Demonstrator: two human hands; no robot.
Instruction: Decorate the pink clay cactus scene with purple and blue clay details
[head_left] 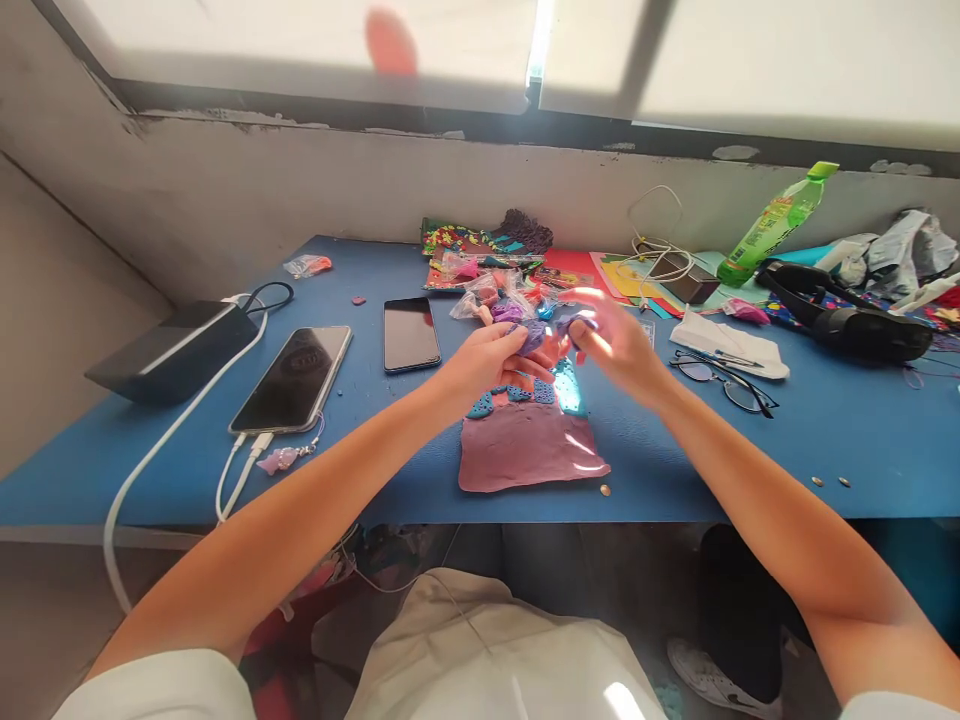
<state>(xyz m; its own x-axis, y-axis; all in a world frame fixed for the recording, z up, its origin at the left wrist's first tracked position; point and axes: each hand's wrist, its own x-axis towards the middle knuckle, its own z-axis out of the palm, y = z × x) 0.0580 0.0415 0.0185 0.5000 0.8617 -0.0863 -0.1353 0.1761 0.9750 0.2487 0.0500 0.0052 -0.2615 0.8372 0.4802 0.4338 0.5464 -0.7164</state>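
Note:
My left hand (487, 365) and my right hand (611, 345) meet above the middle of the blue table (825, 430). Between their pinched fingers is a small lump of purple clay (536, 335); both hands grip it. Just below them lies a flat pink-mauve clay sheet (525, 450) with several small blue dotted clay pieces (517, 395) along its far edge. Behind the hands sit small plastic bags of coloured clay (495, 290).
Two phones lie left of the hands: one (292, 380) on a white cable, one (410, 333) further back. A black box (169, 350) stands far left. Glasses (724, 380), a white cloth (727, 345), a green bottle (776, 220), black headset (847, 320) and coloured paper (600, 270) are at right.

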